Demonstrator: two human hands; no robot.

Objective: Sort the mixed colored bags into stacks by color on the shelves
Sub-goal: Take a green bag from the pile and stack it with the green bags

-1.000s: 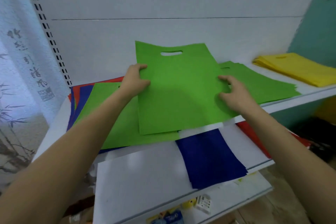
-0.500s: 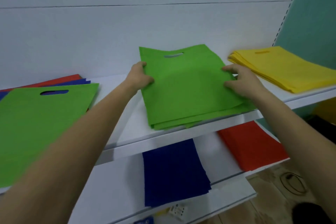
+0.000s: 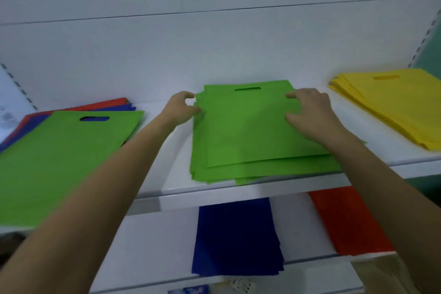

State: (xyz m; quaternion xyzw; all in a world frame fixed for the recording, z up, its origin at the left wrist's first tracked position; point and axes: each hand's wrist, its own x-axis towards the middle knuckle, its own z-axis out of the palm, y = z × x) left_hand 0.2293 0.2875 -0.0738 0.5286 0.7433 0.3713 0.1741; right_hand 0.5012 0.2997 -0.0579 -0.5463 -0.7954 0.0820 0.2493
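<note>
A stack of green bags (image 3: 250,141) lies in the middle of the upper white shelf (image 3: 176,184), handle cut-outs toward the back wall. My left hand (image 3: 180,110) is at the stack's left edge, thumb touching the edge, fingers loosely curled with nothing in them. My right hand (image 3: 310,114) rests on top of the stack near its right side, bent fingertips pressing the top bag. At the left lies the mixed pile (image 3: 59,150) with a green bag on top and blue and red bags under it.
A yellow stack (image 3: 386,105) lies at the right end of the upper shelf. On the lower shelf sit a blue stack (image 3: 236,236) and a red stack (image 3: 346,219). Small packets (image 3: 191,290) lie on the shelf below.
The green bag held in both hands has been carried right from the mixed pile and laid on the green stack. Both hands have loosened and now touch the stack.
</note>
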